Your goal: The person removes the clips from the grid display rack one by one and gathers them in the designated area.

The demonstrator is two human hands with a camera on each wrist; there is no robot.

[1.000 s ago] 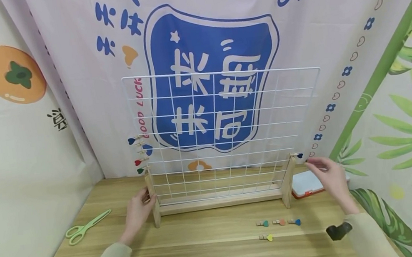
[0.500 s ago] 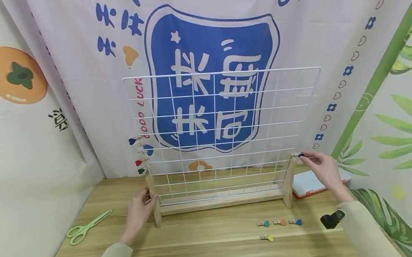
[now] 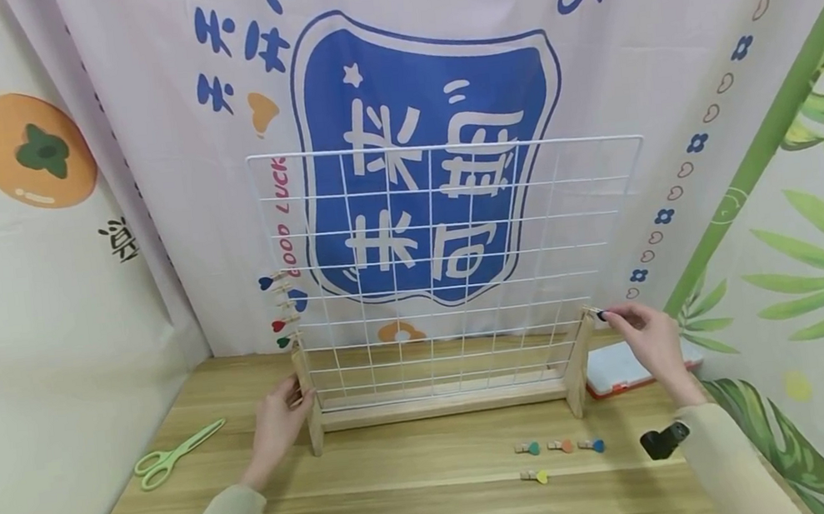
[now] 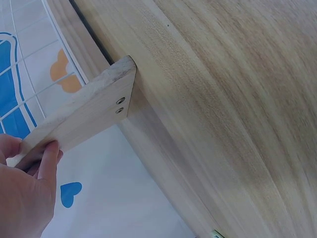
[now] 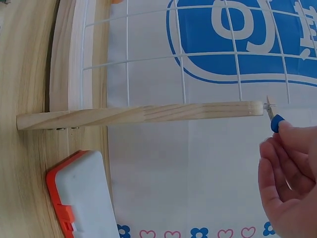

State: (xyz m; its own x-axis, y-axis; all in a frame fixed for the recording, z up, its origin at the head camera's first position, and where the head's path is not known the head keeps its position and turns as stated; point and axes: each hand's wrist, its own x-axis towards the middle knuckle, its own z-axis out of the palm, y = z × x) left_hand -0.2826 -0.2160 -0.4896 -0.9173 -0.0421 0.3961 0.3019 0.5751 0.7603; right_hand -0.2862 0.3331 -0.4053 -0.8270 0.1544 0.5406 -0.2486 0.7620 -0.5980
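A white wire grid (image 3: 458, 269) stands upright in a wooden stand (image 3: 443, 407) on the table. My left hand (image 3: 281, 417) grips the stand's left upright (image 4: 84, 109) near its top. With thumb and fingers my right hand (image 3: 647, 337) pinches a small wooden clothespin (image 5: 277, 122) with a dark blue heart, at the grid's right edge just above the right upright (image 5: 163, 114). Several heart clothespins, among them a red one (image 3: 279, 326) and a green one (image 3: 284, 342), are clipped along the grid's left edge.
Teal (image 3: 528, 448), orange (image 3: 562, 446), blue (image 3: 593, 445) and yellow (image 3: 536, 476) heart clothespins lie on the table in front. Green scissors (image 3: 177, 458) lie at the left. A white box with a red base (image 3: 615, 367) sits behind the right upright, before a printed curtain (image 3: 167, 149).
My right hand has moved left from beside the grid to the dark blue heart clothespin at its right edge and now pinches it. The left hand stays on the upright.
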